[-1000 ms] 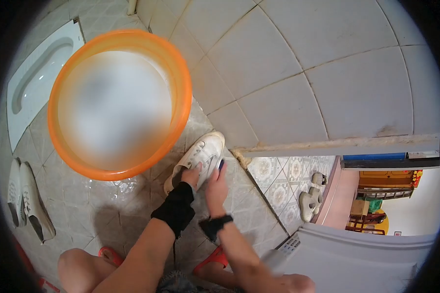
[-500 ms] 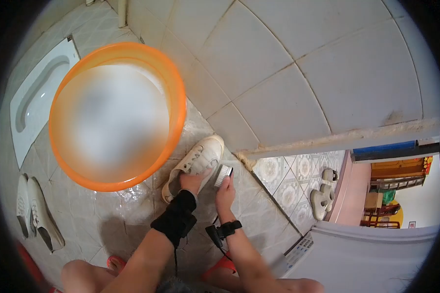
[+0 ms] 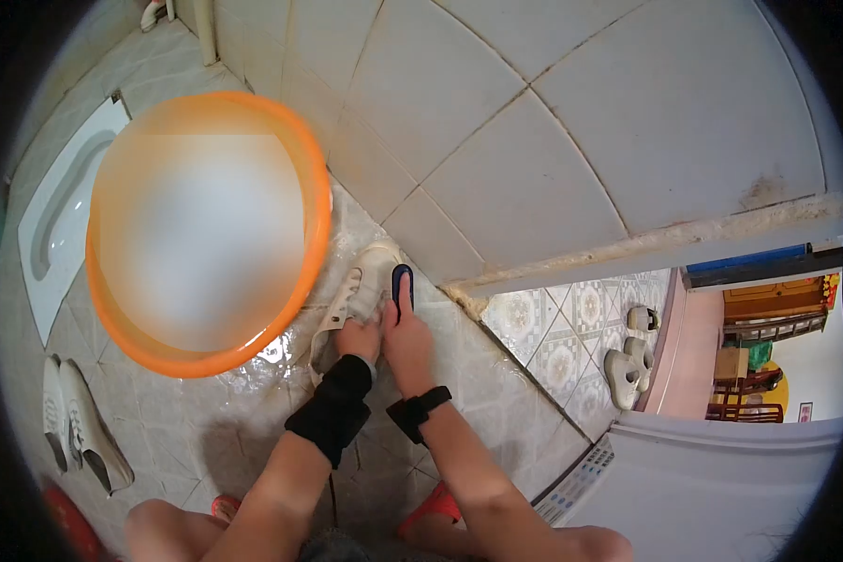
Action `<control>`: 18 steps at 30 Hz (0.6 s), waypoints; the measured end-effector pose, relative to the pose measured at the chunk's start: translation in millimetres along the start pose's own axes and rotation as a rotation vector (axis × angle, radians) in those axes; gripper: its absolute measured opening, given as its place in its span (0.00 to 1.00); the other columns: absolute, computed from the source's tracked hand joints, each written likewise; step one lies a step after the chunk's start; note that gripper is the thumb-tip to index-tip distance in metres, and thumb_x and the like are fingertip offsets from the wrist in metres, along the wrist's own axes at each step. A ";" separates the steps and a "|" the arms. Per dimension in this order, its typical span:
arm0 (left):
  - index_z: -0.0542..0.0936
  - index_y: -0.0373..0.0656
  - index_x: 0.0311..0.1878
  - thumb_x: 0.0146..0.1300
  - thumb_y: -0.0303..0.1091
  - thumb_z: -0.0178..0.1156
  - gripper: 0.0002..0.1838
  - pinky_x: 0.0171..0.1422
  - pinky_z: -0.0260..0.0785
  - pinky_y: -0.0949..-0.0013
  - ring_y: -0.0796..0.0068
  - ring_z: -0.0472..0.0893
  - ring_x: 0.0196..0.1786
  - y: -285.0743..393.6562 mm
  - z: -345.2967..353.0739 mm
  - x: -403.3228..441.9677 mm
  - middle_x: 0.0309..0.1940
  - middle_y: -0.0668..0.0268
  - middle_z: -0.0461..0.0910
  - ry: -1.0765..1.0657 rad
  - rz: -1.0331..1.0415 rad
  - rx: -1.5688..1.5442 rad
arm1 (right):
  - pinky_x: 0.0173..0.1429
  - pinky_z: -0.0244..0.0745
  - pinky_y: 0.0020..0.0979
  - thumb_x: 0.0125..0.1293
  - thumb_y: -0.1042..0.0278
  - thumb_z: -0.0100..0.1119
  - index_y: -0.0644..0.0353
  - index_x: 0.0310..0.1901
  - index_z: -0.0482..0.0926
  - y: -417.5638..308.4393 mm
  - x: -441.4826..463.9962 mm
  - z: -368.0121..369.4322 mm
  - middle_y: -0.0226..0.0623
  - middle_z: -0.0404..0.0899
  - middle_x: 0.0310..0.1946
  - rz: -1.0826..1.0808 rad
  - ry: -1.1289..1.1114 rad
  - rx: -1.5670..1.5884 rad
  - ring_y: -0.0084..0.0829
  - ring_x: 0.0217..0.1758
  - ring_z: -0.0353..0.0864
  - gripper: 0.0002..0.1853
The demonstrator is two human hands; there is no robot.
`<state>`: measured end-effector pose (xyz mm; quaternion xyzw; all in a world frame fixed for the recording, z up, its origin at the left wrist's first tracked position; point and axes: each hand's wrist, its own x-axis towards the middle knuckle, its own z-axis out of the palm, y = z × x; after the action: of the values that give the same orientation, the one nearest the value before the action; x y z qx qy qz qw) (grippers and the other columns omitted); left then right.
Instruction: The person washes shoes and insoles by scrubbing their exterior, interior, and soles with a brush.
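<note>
The head view is showing an orange basin [image 3: 320, 220] standing left of the white shoe [image 3: 375, 269]; the left hand [image 3: 358, 339] is apparently steadying its opening, finger closure unclear, while the right hand [image 3: 409, 354] is pinching the blue-backed brush [image 3: 397, 298], thumb flat, seemingly for firm scrubbing.

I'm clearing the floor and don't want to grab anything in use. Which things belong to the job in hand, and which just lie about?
In the job: shoe, held by left hand; brush, in right hand; probably orange basin.

Apparently just lying about: white pair at left; shoes past doorway.
</note>
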<state>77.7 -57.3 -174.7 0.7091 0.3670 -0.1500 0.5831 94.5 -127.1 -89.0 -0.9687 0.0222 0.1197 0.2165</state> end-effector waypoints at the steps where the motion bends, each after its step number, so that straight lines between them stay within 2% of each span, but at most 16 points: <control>1: 0.77 0.35 0.45 0.51 0.36 0.61 0.19 0.53 0.65 0.67 0.61 0.76 0.49 -9.9 5.2 8.4 0.44 0.55 0.78 0.068 0.133 -0.104 | 0.29 0.67 0.43 0.65 0.60 0.44 0.44 0.66 0.52 3.3 2.3 3.0 0.52 0.76 0.23 -0.036 0.048 0.093 0.52 0.25 0.75 0.28; 2: 0.77 0.35 0.45 0.51 0.36 0.61 0.19 0.53 0.65 0.68 0.63 0.77 0.48 -21.2 7.7 17.3 0.44 0.56 0.78 0.139 0.263 -0.205 | 0.28 0.67 0.43 0.65 0.60 0.45 0.44 0.66 0.52 5.4 1.8 8.0 0.51 0.75 0.21 -0.073 0.091 0.190 0.51 0.24 0.74 0.28; 3: 0.77 0.35 0.45 0.51 0.36 0.61 0.19 0.53 0.65 0.68 0.63 0.77 0.48 -18.4 2.4 16.7 0.44 0.56 0.78 0.150 0.264 -0.202 | 0.27 0.66 0.41 0.65 0.59 0.45 0.43 0.66 0.52 10.4 -4.4 9.1 0.50 0.75 0.20 -0.033 0.067 0.237 0.49 0.22 0.74 0.28; 4: 0.77 0.35 0.46 0.52 0.37 0.61 0.20 0.52 0.65 0.68 0.65 0.77 0.49 -14.5 -1.5 12.5 0.44 0.57 0.78 0.107 0.182 -0.117 | 0.27 0.66 0.41 0.65 0.59 0.45 0.43 0.66 0.52 15.0 -13.2 12.6 0.50 0.75 0.20 -0.038 0.062 0.241 0.49 0.22 0.74 0.28; 6: 0.76 0.35 0.47 0.52 0.38 0.61 0.21 0.52 0.66 0.69 0.67 0.77 0.49 -16.6 -1.6 9.1 0.44 0.58 0.78 0.054 0.092 -0.032 | 0.26 0.66 0.40 0.65 0.58 0.44 0.43 0.66 0.52 21.4 -30.2 11.6 0.50 0.75 0.20 -0.063 0.077 0.098 0.48 0.21 0.73 0.28; 8: 0.76 0.36 0.48 0.51 0.38 0.62 0.22 0.53 0.65 0.69 0.67 0.77 0.49 -23.2 -2.7 14.4 0.44 0.58 0.78 0.013 0.203 -0.065 | 0.25 0.66 0.40 0.65 0.58 0.44 0.43 0.66 0.51 16.9 -13.9 5.7 0.50 0.75 0.20 -0.058 0.067 0.123 0.48 0.20 0.73 0.28; 11: 0.76 0.36 0.48 0.51 0.38 0.63 0.22 0.55 0.64 0.69 0.66 0.76 0.50 -13.8 -13.0 0.9 0.46 0.58 0.78 0.068 0.297 -0.074 | 0.24 0.65 0.40 0.66 0.57 0.43 0.44 0.67 0.50 -2.7 21.0 -3.2 0.50 0.74 0.20 -0.036 0.055 0.197 0.47 0.19 0.73 0.28; 13: 0.76 0.36 0.49 0.51 0.38 0.63 0.23 0.55 0.64 0.69 0.66 0.75 0.50 -14.9 -18.9 -0.4 0.47 0.58 0.77 -0.001 0.241 -0.089 | 0.24 0.65 0.42 0.66 0.57 0.41 0.44 0.67 0.50 -6.4 39.1 -3.8 0.51 0.74 0.20 -0.127 0.105 0.051 0.48 0.20 0.74 0.28; 15: 0.75 0.37 0.49 0.51 0.38 0.62 0.23 0.56 0.64 0.69 0.66 0.75 0.51 -17.2 -23.5 1.5 0.48 0.57 0.77 -0.058 0.192 -0.126 | 0.25 0.65 0.43 0.66 0.59 0.41 0.45 0.66 0.51 6.5 10.8 1.4 0.51 0.74 0.20 -0.096 0.102 0.112 0.50 0.21 0.73 0.27; 17: 0.75 0.39 0.49 0.48 0.41 0.64 0.25 0.56 0.63 0.69 0.64 0.74 0.52 -28.7 -18.0 7.1 0.48 0.57 0.76 0.047 0.335 -0.172 | 0.25 0.65 0.44 0.67 0.60 0.41 0.47 0.66 0.52 21.3 -9.4 13.1 0.52 0.73 0.19 -0.073 0.086 0.162 0.51 0.22 0.73 0.26; 18: 0.75 0.39 0.49 0.48 0.41 0.64 0.25 0.56 0.63 0.69 0.64 0.74 0.52 -25.7 -19.8 5.7 0.48 0.57 0.76 0.053 0.330 -0.185 | 0.25 0.65 0.44 0.66 0.59 0.41 0.47 0.65 0.52 29.7 -14.9 21.1 0.52 0.73 0.19 -0.135 0.179 0.184 0.52 0.22 0.73 0.26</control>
<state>59.5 -35.4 -191.3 0.7066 0.2730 0.0008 0.6529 72.5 -145.1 -116.3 -0.9508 -0.0131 0.0153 0.3092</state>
